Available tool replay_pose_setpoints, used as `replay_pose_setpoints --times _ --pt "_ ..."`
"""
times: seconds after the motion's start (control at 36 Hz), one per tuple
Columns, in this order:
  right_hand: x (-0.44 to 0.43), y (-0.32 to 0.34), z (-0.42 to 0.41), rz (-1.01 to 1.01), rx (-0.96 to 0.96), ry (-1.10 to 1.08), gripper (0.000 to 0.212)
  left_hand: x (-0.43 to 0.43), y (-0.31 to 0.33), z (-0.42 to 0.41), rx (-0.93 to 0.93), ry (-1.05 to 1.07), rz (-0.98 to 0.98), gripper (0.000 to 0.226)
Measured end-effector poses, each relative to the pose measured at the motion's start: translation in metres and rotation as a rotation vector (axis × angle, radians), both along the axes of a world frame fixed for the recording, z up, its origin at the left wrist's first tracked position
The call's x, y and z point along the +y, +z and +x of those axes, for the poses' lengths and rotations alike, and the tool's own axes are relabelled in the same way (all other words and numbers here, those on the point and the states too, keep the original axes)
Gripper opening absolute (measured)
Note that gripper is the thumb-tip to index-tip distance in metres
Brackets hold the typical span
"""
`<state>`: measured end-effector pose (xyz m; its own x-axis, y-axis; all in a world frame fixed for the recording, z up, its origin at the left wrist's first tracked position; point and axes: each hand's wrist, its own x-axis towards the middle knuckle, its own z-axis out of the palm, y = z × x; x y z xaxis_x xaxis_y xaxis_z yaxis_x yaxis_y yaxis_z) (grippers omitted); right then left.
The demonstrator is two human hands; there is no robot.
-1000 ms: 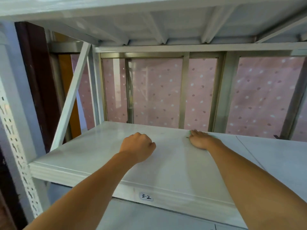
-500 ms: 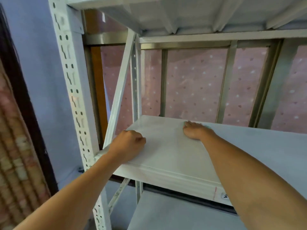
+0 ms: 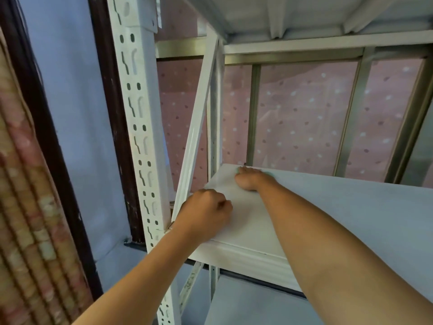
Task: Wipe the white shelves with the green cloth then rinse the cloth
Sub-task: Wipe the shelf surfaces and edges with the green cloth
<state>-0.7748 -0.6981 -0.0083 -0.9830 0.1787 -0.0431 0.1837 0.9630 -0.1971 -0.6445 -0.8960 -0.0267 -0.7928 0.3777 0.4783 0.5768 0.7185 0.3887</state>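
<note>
The white shelf (image 3: 339, 207) runs across the middle of the head view at about chest height. My right hand (image 3: 251, 180) lies palm down near its back left corner, pressing on the green cloth (image 3: 269, 176). Only thin green slivers of the cloth show at the fingertips and beside the wrist. My left hand (image 3: 203, 212) is closed in a fist and rests on the shelf's front left corner, holding nothing that I can see.
A perforated white upright post (image 3: 138, 137) and a diagonal brace (image 3: 194, 127) stand just left of my hands. Another shelf's underside (image 3: 304, 12) hangs overhead, and a lower shelf (image 3: 246, 306) sits below. A pink dotted curtain (image 3: 304, 118) hangs behind the window frame.
My right hand has slid with the cloth leftward along the back of the shelf toward its left corner. My left fist has moved to the front left corner, and my view has turned left.
</note>
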Motion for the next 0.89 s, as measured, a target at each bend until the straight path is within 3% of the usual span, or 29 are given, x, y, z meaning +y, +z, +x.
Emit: replay_pose_setpoints --times 0.39,0.67,0.78,0.89 --pt "-0.078 0.004 -0.011 -0.049 -0.019 0.133 0.062 0.001 0.001 0.004 0.079 -0.005 0.030 0.030" --pt "-0.096 0.015 0.011 -0.172 0.011 0.208 0.043 0.001 0.003 0.006 0.078 0.010 0.017 0.025" --pt "-0.096 0.017 0.008 -0.430 0.071 0.214 0.041 0.002 0.003 0.005 0.078 0.010 0.001 0.026" --pt "-0.098 0.024 0.009 -0.943 0.165 0.142 0.040 0.002 0.004 0.004 0.093 0.015 -0.023 0.029"
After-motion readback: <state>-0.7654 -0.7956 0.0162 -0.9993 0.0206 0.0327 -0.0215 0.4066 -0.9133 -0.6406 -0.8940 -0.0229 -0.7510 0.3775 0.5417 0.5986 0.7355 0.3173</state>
